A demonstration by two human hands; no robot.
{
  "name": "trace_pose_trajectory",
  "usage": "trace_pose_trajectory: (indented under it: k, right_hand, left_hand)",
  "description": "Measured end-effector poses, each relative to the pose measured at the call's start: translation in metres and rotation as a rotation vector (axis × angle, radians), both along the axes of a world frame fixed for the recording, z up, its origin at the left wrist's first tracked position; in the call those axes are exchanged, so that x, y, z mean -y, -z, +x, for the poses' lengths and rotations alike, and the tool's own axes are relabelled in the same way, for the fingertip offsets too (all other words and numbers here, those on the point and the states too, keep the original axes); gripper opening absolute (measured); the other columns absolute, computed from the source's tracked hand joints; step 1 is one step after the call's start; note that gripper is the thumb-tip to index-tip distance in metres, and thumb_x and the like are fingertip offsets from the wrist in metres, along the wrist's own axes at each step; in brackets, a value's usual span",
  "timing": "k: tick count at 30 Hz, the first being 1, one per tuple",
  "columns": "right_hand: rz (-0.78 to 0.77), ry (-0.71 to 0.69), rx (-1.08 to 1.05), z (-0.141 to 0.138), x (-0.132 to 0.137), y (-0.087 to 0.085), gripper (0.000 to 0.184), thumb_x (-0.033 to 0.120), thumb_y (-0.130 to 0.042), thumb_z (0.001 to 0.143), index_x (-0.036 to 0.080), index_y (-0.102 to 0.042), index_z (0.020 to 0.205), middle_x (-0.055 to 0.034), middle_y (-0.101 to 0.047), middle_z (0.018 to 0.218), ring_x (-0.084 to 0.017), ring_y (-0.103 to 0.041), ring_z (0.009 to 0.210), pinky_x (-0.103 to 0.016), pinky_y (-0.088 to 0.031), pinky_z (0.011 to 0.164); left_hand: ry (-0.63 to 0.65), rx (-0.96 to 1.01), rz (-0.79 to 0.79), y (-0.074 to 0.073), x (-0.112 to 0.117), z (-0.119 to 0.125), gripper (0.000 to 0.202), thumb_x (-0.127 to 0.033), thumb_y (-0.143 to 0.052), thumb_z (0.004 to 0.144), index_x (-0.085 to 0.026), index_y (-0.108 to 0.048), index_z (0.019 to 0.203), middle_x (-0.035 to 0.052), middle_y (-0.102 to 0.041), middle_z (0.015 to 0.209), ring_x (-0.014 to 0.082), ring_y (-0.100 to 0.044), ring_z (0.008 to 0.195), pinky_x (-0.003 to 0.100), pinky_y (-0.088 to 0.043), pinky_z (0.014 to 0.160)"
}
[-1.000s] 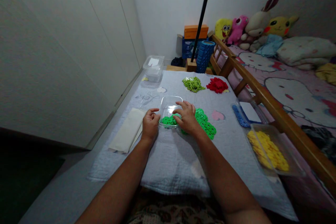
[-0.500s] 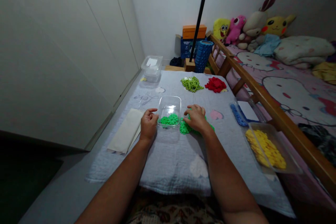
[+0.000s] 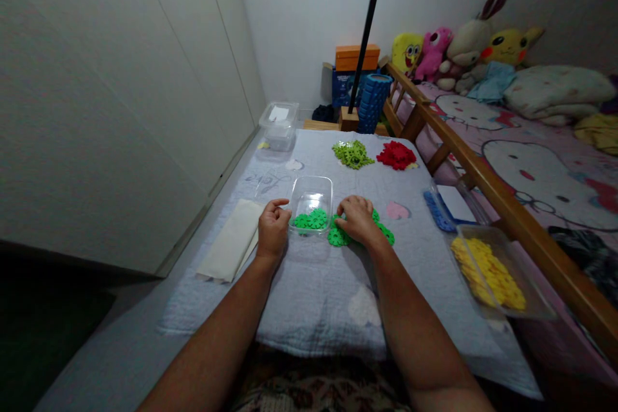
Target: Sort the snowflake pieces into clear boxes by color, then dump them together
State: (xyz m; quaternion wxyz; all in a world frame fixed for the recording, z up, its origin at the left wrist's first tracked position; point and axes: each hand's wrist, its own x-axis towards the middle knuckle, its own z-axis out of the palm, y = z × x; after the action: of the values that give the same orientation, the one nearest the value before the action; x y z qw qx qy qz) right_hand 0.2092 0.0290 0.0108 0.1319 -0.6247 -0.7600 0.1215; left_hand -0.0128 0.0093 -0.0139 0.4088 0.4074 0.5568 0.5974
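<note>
A clear plastic tub [image 3: 312, 190] stands on a grey blanket [image 3: 309, 290], with bright green flower-shaped pieces [image 3: 311, 220] in its near end. My left hand [image 3: 273, 230] grips the tub's left near corner, fingers curled. A loose heap of the same green pieces [image 3: 386, 232] lies to the right of the tub. My right hand [image 3: 356, 219] rests on that heap, its fingers bent down over the pieces and gathering them against the tub's side.
Farther back lie a lime green heap [image 3: 352, 154] and a red heap [image 3: 396, 155]. At right are a tray of yellow pieces [image 3: 487, 270], some blue pieces [image 3: 437, 211] and a wooden bed rail [image 3: 487, 187]. A lidded tub [image 3: 279, 122] and folded white paper [image 3: 232, 248] are at left.
My right hand has left the inside of the tub and come down on the loose green heap beside it. The left hand has stayed on the tub's corner.
</note>
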Motion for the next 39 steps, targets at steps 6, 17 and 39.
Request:
trace_pose_trajectory:
  k: [6, 17, 39]
  right_hand:
    - [0.051, 0.150, -0.235, 0.012, -0.010, -0.004, 0.002, 0.022, -0.068, 0.084, 0.022, -0.070, 0.084, -0.0053, -0.068, 0.100, -0.024, -0.059, 0.103, -0.039, -0.040, 0.097]
    - [0.303, -0.028, -0.404, -0.016, 0.006, -0.028, 0.010, 0.023, -0.064, 0.092, 0.025, -0.070, 0.085, -0.0028, -0.072, 0.092, -0.025, -0.058, 0.102, -0.046, -0.031, 0.110]
    - [0.213, -0.071, -0.275, -0.025, 0.002, -0.016, 0.021, 0.021, -0.065, 0.089, 0.027, -0.078, 0.104, -0.0084, -0.057, 0.149, -0.035, -0.038, 0.144, -0.059, -0.025, 0.119]
  left_hand:
    - [0.001, -0.001, 0.010, 0.000, 0.000, 0.000, 0.030, -0.033, -0.068, 0.076, -0.018, -0.064, 0.102, -0.0096, -0.037, 0.059, 0.0091, -0.032, 0.051, 0.022, -0.027, 0.051]
    - [0.013, 0.000, -0.016, -0.001, 0.001, 0.000, 0.032, -0.035, -0.067, 0.075, -0.018, -0.063, 0.102, -0.0102, -0.037, 0.059, 0.0088, -0.030, 0.048, 0.023, -0.025, 0.050]
    - [0.019, 0.022, -0.019, -0.006, 0.002, 0.003, 0.031, -0.033, -0.068, 0.074, -0.019, -0.062, 0.101, -0.0101, -0.037, 0.058, 0.0090, -0.032, 0.048, 0.023, -0.025, 0.049]
